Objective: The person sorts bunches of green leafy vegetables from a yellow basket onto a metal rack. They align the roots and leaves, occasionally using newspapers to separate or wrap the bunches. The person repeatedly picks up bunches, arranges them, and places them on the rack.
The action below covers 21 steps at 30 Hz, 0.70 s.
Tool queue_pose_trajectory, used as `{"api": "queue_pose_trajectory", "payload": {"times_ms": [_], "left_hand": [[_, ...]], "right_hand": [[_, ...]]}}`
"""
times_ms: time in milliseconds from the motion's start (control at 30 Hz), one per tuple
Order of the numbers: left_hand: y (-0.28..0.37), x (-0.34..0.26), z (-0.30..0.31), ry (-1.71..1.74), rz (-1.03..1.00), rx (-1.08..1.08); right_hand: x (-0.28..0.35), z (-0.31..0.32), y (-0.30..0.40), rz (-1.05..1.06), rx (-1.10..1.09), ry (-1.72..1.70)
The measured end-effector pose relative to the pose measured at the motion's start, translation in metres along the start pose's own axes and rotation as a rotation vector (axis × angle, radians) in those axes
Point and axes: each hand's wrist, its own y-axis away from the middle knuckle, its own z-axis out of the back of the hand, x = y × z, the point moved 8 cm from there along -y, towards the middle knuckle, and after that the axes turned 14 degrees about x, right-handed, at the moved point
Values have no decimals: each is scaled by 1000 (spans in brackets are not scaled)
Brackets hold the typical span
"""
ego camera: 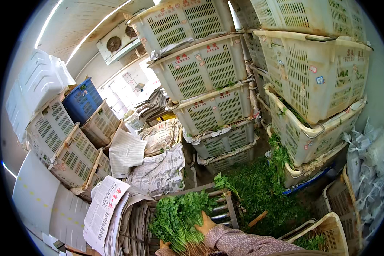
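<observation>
A large bunch of leafy green herbs with pale stems and brown roots (182, 217) lies in front of me, over the near end of a rack with metal rollers (222, 209). My right hand (206, 224), in a patterned sleeve, rests on the stems at the bunch's right side, fingers spread along them. At the bunch's lower left is my left hand (164, 245), partly hidden by the leaves and stems. Whether its fingers are closed on the stems does not show. Just left of the bunch stands a thick stack of newspapers (134, 224).
Tall stacks of white plastic crates (208, 72) rise ahead, with more crates (320, 70) at the right. Loose greens (256, 188) cover the floor. A crate holding greens (336, 233) stands lower right, below plastic bags (371, 172). Newspaper-covered crates (160, 166) stand beyond the rack.
</observation>
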Motion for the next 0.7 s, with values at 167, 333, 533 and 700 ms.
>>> {"api": "queue_pose_trajectory", "payload": {"times_ms": [167, 333, 533, 700], "left_hand": [[15, 20, 25, -2, 28, -33], [7, 36, 38, -10, 43, -30], [3, 74, 60, -11, 99, 13], [15, -1, -14, -241, 275, 202]], "right_hand": [[1, 20, 9, 104, -67, -378], [-10, 37, 13, -70, -39, 29], [2, 47, 39, -124, -17, 39], [32, 20, 19, -289, -19, 233]]}}
